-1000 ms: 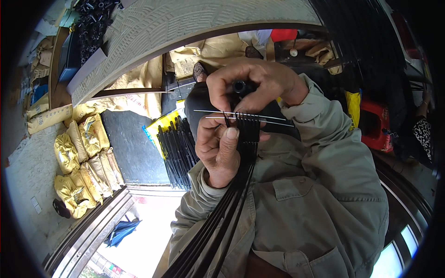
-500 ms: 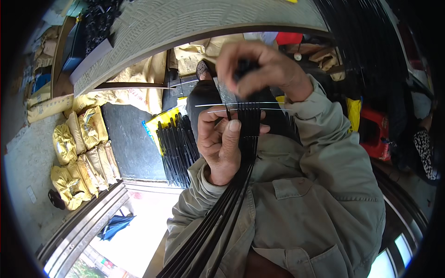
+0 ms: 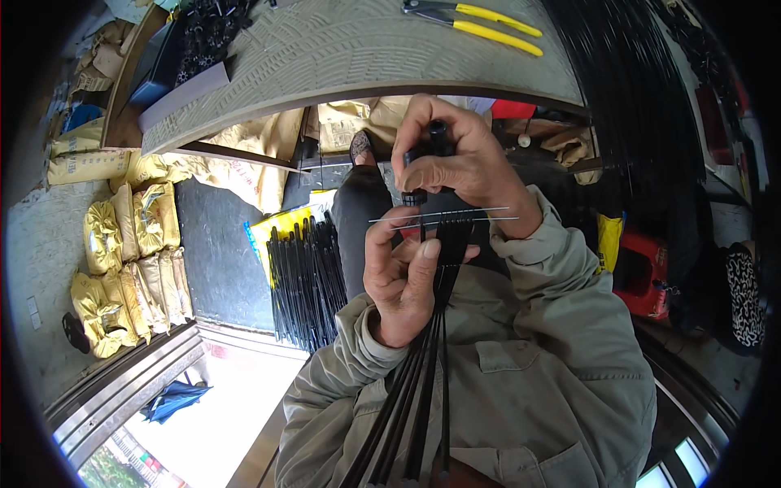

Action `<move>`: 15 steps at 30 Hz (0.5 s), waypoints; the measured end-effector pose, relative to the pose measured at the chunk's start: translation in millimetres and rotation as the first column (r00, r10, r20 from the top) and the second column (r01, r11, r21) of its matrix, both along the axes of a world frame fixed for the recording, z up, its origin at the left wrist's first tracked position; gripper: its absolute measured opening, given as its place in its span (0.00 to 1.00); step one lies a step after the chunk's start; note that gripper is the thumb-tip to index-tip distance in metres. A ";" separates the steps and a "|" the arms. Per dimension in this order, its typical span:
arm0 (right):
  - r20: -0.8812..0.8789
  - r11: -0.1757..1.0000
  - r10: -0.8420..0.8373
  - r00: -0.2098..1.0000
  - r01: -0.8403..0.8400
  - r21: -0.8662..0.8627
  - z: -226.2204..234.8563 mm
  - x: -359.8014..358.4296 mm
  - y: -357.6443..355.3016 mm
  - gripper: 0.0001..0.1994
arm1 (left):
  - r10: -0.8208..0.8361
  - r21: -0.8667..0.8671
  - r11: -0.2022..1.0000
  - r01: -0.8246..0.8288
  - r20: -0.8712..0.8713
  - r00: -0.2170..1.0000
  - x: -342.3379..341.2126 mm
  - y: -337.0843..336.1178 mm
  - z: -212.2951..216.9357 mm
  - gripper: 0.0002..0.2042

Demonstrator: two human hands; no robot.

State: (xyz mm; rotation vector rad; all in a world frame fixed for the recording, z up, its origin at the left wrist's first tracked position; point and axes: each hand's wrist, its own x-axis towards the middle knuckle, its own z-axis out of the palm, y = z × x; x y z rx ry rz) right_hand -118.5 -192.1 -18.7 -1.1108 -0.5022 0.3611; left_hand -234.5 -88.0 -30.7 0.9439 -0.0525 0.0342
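Note:
My left hand [image 3: 397, 289] is closed around a fan of slim black rods [image 3: 452, 240], which trail down across my lap. Two thin metal wires [image 3: 488, 215] run crosswise at the rods' upper ends. One rod stands apart from the fan, between my left thumb and index finger. My right hand [image 3: 468, 163] is closed just above, pinching a short black cylindrical piece [image 3: 413, 183] upright between thumb and fingers. A second black tube-like piece [image 3: 440, 134] shows within the same hand. The pinched piece's lower end is by the left index fingertip; whether it touches the rod I cannot tell.
Ahead is a patterned worktop [image 3: 342, 57] with yellow-handled pliers [image 3: 500, 39] and long black rods [image 3: 626, 89] at its right. A black rod bundle [image 3: 305, 281] lies left of my leg. Gold sacks [image 3: 130, 285] line the left wall; a red plastic stool [image 3: 639, 272] stands right.
My right hand, blurred before, has come down beside the left fingertips with the black piece upright. The view has shifted, bringing the pliers fully into sight.

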 end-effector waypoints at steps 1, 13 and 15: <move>0.022 1.000 -0.017 1.000 0.017 0.010 -1.3 0.1 1.6 0.12 | -0.003 -0.001 1.000 0.003 -0.007 1.000 -0.6 0.2 0.0 0.17; -0.097 0.999 0.037 0.995 -0.035 0.030 -0.1 1.7 -2.7 0.10 | -0.051 -0.002 0.999 0.051 0.014 0.999 2.4 -0.3 -4.4 0.19; -0.126 0.999 0.036 0.991 -0.031 0.042 -2.5 2.1 -1.9 0.10 | -0.058 -0.011 0.998 0.058 0.015 0.998 2.8 -1.3 -4.7 0.19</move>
